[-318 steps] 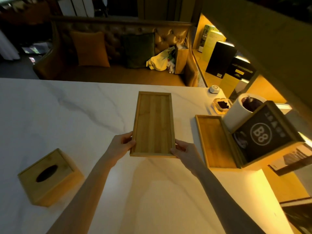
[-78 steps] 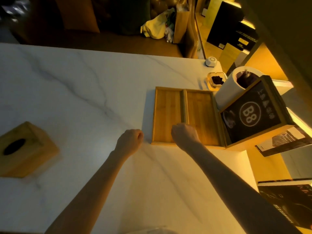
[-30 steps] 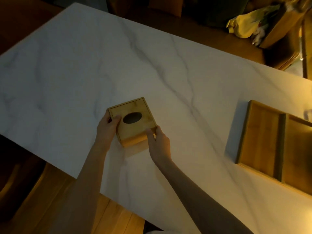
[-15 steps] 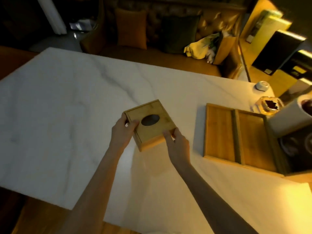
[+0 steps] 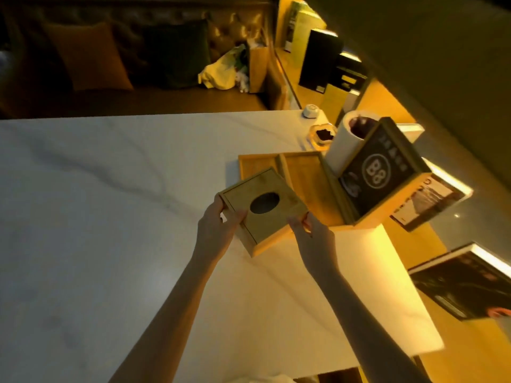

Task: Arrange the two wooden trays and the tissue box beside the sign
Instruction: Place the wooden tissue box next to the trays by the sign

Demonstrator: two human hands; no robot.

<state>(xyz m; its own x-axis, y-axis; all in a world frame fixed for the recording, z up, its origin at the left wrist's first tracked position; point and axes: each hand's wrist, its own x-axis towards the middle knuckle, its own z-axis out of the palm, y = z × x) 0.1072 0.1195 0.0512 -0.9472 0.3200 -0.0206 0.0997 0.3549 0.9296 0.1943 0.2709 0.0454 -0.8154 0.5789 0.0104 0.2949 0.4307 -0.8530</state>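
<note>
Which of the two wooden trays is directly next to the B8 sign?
The right tray: its right side meets the sign. The left tray is one tray further away, partly hidden behind the held tissue box.

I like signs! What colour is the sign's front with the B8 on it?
Black front with white B8, framed in wood; head view.

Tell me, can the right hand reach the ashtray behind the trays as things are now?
Probably not now: the right hand is gripping the tissue box together with the left hand, and the B8 sign and the white roll crowd the ashtray.
</note>
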